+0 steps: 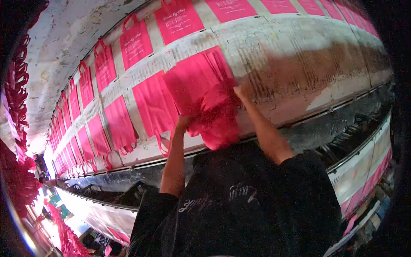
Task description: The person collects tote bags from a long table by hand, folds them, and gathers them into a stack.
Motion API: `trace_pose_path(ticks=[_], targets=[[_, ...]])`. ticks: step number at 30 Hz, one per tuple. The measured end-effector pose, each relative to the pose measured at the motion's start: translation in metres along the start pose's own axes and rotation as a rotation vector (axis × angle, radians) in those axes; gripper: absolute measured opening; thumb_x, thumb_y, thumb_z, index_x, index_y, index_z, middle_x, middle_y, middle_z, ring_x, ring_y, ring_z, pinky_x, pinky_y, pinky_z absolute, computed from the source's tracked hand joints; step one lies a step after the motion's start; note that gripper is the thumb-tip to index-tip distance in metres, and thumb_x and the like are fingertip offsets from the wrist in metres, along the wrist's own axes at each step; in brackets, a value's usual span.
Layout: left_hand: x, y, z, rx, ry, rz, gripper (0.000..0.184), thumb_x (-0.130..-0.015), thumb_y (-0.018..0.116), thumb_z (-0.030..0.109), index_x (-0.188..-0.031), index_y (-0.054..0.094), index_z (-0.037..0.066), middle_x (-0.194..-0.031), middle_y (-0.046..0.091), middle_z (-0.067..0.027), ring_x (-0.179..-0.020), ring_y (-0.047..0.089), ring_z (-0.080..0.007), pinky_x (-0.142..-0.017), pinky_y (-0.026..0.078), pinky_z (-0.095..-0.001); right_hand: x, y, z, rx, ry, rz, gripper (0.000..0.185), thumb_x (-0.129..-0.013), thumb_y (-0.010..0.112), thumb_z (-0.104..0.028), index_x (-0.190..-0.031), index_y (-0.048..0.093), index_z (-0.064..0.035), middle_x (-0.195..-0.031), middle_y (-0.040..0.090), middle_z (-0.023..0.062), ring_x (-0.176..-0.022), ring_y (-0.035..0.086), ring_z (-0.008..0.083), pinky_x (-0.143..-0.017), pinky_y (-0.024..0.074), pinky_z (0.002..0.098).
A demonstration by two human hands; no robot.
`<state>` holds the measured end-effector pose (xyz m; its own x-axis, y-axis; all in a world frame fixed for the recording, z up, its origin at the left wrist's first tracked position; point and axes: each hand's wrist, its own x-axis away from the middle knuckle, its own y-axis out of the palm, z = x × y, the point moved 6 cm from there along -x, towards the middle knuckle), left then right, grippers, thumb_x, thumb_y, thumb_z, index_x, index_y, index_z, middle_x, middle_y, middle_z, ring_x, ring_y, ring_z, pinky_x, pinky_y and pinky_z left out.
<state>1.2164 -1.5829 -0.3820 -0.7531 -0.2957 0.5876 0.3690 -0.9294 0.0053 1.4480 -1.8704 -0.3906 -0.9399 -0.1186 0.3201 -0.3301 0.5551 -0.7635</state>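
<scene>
A thick stack of pink fabric tote bags (195, 70) lies on the long table in front of me, its near part bunched and hanging toward my body. My left hand (185, 122) is closed on the left edge of the stack. On the opposite side, my right hand (241, 91) grips the right edge, its fingertips partly hidden and slightly blurred. Just left of the stack is another pink tote bag (150, 103) lying flat, partly covered by it, with a handle loop hanging over the table's near edge.
A far row of pink bags with white print (179, 20) lies along the long table (257, 32). More pink bags (120, 120) line the near side to the left. A rail (308, 116) edges the table. Pink bags (15, 171) hang at far left; another long table (364, 171) stands behind me.
</scene>
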Motion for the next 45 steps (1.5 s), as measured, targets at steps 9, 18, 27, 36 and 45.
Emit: trace_pose_path(ticks=[9, 18, 27, 36, 45], targets=[[0.001, 0.002, -0.017, -0.001, -0.111, 0.161, 0.035, -0.069, 0.076, 0.01, -0.099, 0.064, -0.004, -0.087, 0.067, -0.0089, -0.07, 0.064, -0.0195, -0.058, 0.053, -0.0355, 0.002, -0.013, -0.001, 0.131, 0.047, 0.006, 0.035, -0.079, 0.06, -0.031, -0.079, 0.065, 0.0035, -0.073, 0.064, 0.0195, -0.065, 0.062, 0.0336, -0.062, 0.0503, 0.0472], [0.01, 0.008, -0.008, 0.045, -0.221, 0.149, 0.024, -0.069, 0.074, 0.007, -0.089, 0.065, -0.003, -0.08, 0.066, -0.0087, -0.07, 0.064, -0.0193, -0.056, 0.052, -0.0356, -0.008, -0.01, 0.008, 0.066, 0.133, -0.162, 0.037, -0.075, 0.067, -0.031, -0.064, 0.058, 0.0041, -0.057, 0.055, 0.0152, -0.055, 0.056, 0.03, -0.056, 0.0448, 0.0459], [0.012, 0.009, 0.003, 0.068, -0.085, 0.117, 0.028, -0.071, 0.073, 0.009, -0.095, 0.066, -0.002, -0.088, 0.067, -0.0091, -0.079, 0.064, -0.0213, -0.063, 0.053, -0.0358, 0.0, 0.022, 0.015, -0.026, -0.41, 0.498, 0.023, -0.081, 0.063, -0.021, -0.089, 0.063, 0.0001, -0.066, 0.057, 0.0165, -0.061, 0.056, 0.0326, -0.06, 0.0439, 0.0468], [0.014, 0.007, 0.014, -0.186, 0.121, 0.084, 0.038, -0.078, 0.074, 0.024, -0.104, 0.066, -0.001, -0.097, 0.069, -0.0092, -0.08, 0.064, -0.0188, -0.07, 0.052, -0.0334, 0.019, -0.009, -0.033, 0.085, -0.582, 0.054, 0.037, -0.086, 0.053, -0.011, -0.122, 0.053, -0.0018, -0.106, 0.062, 0.021, -0.097, 0.06, 0.0336, -0.084, 0.0474, 0.0422], [0.059, 0.011, 0.024, 0.533, -0.174, -0.167, 0.037, -0.087, 0.06, 0.022, -0.117, 0.058, 0.001, -0.113, 0.062, -0.0128, -0.102, 0.06, -0.0231, -0.089, 0.048, -0.036, 0.07, 0.011, -0.032, -0.603, -0.395, -0.369, 0.027, -0.083, 0.054, -0.007, -0.109, 0.061, -0.0013, -0.096, 0.065, 0.0087, -0.084, 0.061, 0.0237, -0.074, 0.0486, 0.0374]])
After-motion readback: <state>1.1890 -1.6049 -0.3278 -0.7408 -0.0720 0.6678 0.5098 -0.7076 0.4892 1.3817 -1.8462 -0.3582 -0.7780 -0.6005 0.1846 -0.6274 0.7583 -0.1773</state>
